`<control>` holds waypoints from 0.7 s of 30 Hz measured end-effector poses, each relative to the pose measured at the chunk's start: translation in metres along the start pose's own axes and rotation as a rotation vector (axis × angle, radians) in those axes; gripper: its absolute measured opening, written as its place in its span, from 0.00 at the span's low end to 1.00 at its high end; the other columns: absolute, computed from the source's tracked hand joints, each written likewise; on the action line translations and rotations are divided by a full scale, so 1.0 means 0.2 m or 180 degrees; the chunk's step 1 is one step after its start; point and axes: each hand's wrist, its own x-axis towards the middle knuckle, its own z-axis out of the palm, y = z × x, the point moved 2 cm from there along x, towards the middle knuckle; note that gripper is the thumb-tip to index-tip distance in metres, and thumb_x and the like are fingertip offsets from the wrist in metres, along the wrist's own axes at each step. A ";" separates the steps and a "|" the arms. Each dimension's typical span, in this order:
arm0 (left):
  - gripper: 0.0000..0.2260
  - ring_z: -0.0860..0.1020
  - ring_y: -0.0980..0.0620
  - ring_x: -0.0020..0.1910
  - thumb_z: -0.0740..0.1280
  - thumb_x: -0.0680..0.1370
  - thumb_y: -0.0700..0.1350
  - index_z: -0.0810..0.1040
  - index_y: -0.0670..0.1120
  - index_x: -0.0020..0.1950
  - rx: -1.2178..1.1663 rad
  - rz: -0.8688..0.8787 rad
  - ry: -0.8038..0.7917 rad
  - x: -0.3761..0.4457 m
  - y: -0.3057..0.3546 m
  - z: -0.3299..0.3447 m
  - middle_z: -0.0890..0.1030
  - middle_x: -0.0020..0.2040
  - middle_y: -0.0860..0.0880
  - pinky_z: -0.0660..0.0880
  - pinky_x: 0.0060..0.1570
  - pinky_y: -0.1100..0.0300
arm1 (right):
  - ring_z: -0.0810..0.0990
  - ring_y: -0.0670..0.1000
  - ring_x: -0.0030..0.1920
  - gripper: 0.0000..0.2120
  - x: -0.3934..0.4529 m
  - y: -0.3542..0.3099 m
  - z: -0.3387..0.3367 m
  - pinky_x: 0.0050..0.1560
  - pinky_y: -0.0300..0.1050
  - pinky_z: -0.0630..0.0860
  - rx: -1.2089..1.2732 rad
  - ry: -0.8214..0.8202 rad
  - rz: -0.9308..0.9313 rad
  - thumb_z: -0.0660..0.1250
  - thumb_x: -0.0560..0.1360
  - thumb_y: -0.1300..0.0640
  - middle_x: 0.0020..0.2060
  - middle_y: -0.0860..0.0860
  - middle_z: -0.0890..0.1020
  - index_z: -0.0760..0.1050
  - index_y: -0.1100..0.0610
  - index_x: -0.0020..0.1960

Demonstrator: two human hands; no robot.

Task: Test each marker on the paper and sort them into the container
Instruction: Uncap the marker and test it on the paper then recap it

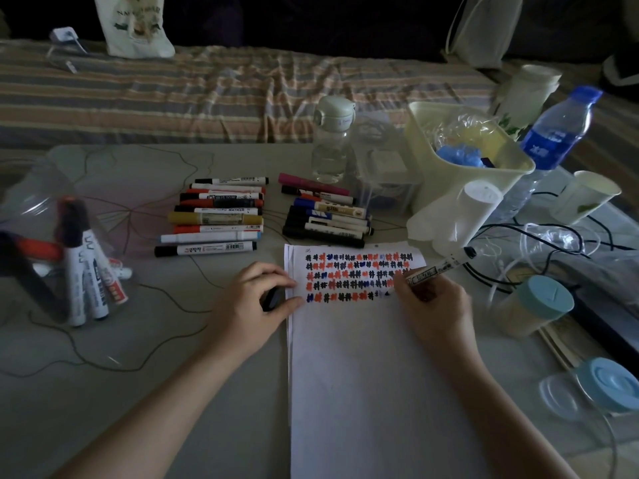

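The table (214, 392) carries the paper (363, 357) at 6 o'clock, its top rows filled with test marks. At 12 o'clock lie two piles of markers (214, 216); the clear container (52, 216) stands at 9 o'clock with tested ones inside. The right hand (435, 302) grips a marker (439, 267), tip on the last row. The left hand (256, 299) pins the paper edge, curled round a black cap (271, 299). Best to make one short firm stroke beside the last mark while the sheet is held flat.
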 end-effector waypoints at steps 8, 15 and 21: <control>0.12 0.75 0.60 0.53 0.75 0.71 0.51 0.83 0.50 0.53 0.0009 -0.0029 -0.0010 0.00 0.01 -0.01 0.75 0.53 0.58 0.76 0.53 0.61 | 0.72 0.45 0.30 0.16 0.01 0.03 0.01 0.30 0.45 0.71 -0.0053 0.0108 0.0015 0.72 0.73 0.48 0.31 0.57 0.81 0.77 0.61 0.35; 0.13 0.75 0.59 0.53 0.74 0.71 0.51 0.83 0.49 0.53 0.0029 -0.0050 -0.0043 0.00 0.02 -0.01 0.75 0.52 0.58 0.76 0.54 0.60 | 0.66 0.43 0.27 0.17 0.01 0.01 0.00 0.27 0.37 0.63 -0.0048 0.0030 -0.0082 0.72 0.72 0.51 0.26 0.56 0.76 0.74 0.61 0.32; 0.14 0.75 0.59 0.52 0.75 0.70 0.51 0.83 0.49 0.53 -0.0015 -0.0073 -0.0024 0.00 0.03 -0.01 0.75 0.52 0.58 0.76 0.54 0.61 | 0.68 0.44 0.29 0.17 0.01 0.01 0.01 0.29 0.41 0.66 -0.0023 0.0063 -0.0007 0.71 0.72 0.50 0.27 0.56 0.77 0.75 0.63 0.34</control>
